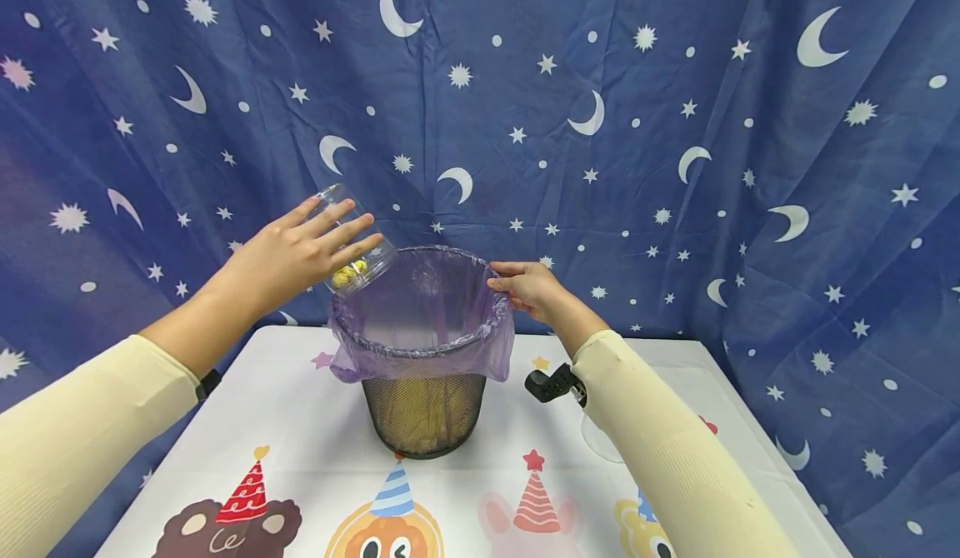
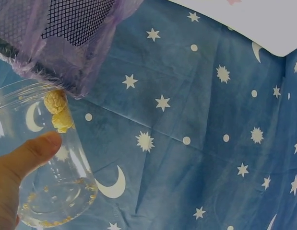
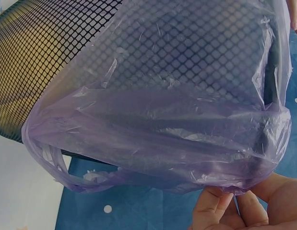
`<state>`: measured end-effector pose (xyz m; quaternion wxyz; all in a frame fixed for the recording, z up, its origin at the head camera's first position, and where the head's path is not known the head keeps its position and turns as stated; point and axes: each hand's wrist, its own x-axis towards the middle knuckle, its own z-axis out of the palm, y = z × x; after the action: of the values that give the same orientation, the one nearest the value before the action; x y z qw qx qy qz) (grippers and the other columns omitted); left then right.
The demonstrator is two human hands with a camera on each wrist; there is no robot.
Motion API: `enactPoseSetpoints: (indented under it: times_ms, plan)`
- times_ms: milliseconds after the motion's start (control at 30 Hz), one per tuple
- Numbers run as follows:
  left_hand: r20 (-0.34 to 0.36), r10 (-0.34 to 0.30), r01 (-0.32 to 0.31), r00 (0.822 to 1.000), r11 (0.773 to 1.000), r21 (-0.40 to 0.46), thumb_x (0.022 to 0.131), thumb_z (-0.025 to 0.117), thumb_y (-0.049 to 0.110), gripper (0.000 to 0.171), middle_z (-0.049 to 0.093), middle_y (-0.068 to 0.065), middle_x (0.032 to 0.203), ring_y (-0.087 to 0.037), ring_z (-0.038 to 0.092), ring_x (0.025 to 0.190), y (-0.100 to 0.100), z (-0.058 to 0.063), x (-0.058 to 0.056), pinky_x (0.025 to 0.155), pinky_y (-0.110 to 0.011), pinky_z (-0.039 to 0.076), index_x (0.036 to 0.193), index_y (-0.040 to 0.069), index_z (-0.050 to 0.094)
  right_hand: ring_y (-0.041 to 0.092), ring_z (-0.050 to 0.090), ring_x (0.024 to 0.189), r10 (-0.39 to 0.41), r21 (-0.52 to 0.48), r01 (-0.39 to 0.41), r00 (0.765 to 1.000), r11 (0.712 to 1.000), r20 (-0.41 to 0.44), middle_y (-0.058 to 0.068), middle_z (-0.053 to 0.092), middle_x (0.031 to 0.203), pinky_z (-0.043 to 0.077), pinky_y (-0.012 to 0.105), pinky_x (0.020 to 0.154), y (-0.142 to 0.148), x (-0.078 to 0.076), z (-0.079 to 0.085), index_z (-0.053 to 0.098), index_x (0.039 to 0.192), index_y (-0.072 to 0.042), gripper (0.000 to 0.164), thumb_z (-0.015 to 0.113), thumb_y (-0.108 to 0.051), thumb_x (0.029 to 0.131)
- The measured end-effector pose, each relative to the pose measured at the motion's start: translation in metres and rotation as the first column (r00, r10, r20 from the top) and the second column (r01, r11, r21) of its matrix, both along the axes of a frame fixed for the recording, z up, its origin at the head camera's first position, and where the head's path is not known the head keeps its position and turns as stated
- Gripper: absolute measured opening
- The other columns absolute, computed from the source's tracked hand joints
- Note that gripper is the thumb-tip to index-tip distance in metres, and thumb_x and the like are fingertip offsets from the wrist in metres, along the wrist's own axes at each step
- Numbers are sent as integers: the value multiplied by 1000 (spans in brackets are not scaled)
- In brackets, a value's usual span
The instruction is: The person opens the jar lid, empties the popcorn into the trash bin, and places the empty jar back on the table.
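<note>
My left hand [image 1: 300,246] grips a clear plastic jar [image 1: 382,260], tipped with its mouth down toward the bin's left rim. A few yellow popcorn pieces [image 2: 56,108] lie near the jar's mouth, and crumbs cling to its bottom in the left wrist view. The black mesh bin [image 1: 427,412] stands on the table, lined with a purple plastic bag [image 1: 491,350] folded over the rim. Yellow contents show through the mesh low down. At the bin's right rim, my right hand [image 1: 532,287] pinches the bag's edge and rim between thumb and fingers.
A white tablecloth [image 1: 300,425] with cartoon animals covers the table. To the right, partly behind my right forearm, lies a clear round lid [image 1: 598,441]. A blue curtain [image 1: 525,166] with moons and stars hangs close behind the table.
</note>
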<state>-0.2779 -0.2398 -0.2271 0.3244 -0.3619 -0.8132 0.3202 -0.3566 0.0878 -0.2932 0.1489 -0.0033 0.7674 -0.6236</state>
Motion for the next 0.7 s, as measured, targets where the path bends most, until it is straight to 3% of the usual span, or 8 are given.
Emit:
enactPoseSetpoints:
  times_ms: [200,367,700]
  plan:
    - [-41,-44,43,998,998,-38,67,86,-7,94,44,-11,151,-32,41,139,1,-3,-2,118,-51,34,148,17,45,15,57,114,-3,5,3,1000,1000,-1,9,55,143,49,16,66,0,0,0,55,141,-12,46,63,-8,96]
    - [-44,-92,90,995,995,-42,76,81,0,82,46,-10,150,-31,43,139,3,-5,-5,115,-52,38,147,19,47,19,55,123,4,10,-4,1000,1000,-5,9,54,144,50,19,73,0,0,0,55,141,-12,46,63,-9,96]
    - [-43,-90,87,995,994,-71,72,82,-8,89,42,-10,153,-30,40,141,5,-5,-5,118,-51,33,148,19,45,15,57,114,-2,10,2,1000,1000,-5,8,55,142,50,18,70,-1,0,1,55,141,-12,46,63,-9,96]
